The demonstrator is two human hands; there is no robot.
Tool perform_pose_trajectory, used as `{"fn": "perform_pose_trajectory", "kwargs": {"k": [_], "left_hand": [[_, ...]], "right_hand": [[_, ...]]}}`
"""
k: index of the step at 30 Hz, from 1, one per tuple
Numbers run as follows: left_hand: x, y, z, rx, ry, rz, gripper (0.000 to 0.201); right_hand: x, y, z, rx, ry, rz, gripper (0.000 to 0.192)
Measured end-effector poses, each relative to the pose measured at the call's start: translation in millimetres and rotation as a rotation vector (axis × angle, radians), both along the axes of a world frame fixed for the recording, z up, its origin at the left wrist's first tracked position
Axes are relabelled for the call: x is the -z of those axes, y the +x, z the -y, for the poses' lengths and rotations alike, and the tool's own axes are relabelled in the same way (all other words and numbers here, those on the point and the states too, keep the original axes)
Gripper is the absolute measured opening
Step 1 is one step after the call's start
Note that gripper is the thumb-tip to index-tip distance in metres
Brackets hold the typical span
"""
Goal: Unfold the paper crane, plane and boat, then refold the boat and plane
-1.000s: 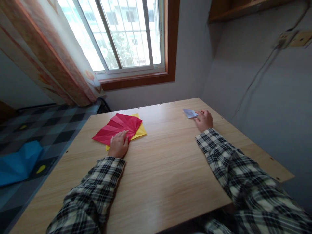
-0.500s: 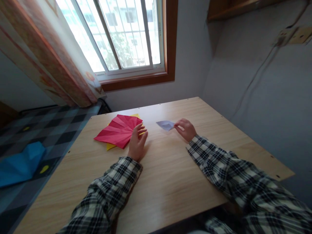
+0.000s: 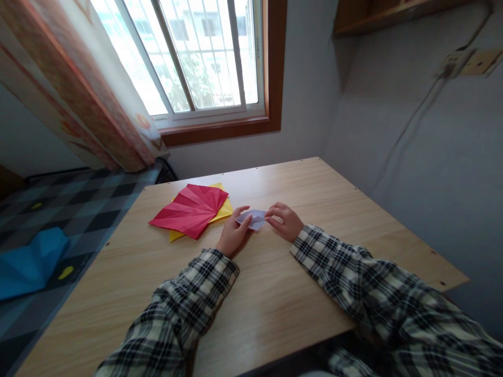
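Pale folded paper (image 3: pixel 253 219) pinched between left hand (image 3: pixel 232 236) and right hand (image 3: pixel 285 221), fingertips closed on opposite edges.

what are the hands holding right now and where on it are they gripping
Both hands hold the small folded white paper on the table. The left hand grips its left edge, and the right hand pinches its right end.

- The wooden table (image 3: pixel 275 293) is bare in front of and to the right of the left hand (image 3: pixel 232 237) and right hand (image 3: pixel 286 221).
- Red creased paper (image 3: pixel 190 210) on yellow paper (image 3: pixel 223 211) lies flat just left of the left hand.
- The wall (image 3: pixel 424 157) closes off the table's right edge.
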State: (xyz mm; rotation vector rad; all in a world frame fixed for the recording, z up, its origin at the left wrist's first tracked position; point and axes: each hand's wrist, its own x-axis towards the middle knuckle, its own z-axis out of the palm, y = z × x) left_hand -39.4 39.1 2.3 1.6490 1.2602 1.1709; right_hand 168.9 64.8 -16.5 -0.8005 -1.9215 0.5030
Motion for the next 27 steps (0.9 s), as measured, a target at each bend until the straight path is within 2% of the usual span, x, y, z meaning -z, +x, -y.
{"fn": "perform_pose_trajectory", "kwargs": {"k": [9,14,19,27], "left_hand": [[5.4,0.6,-1.2,0.016,0.071,-0.103,0.042],[3.2,1.1,0.7,0.020,0.066,-0.119,0.041],[3.0,1.0,1.2,0.009,0.078,-0.139,0.040],[7.3,1.8,-0.2,0.036,0.018,-0.047,0.042]], "right_hand": [[11.3,-16.5,4.3,0.083,0.153,0.089,0.013],[6.6,-15.7,6.0,0.128,0.154,0.045,0.010],[4.0,-11.9,4.0,0.122,0.040,-0.084,0.011],[14.7,-10.7,-6.2,0.141,-0.294,-0.333,0.019]]}}
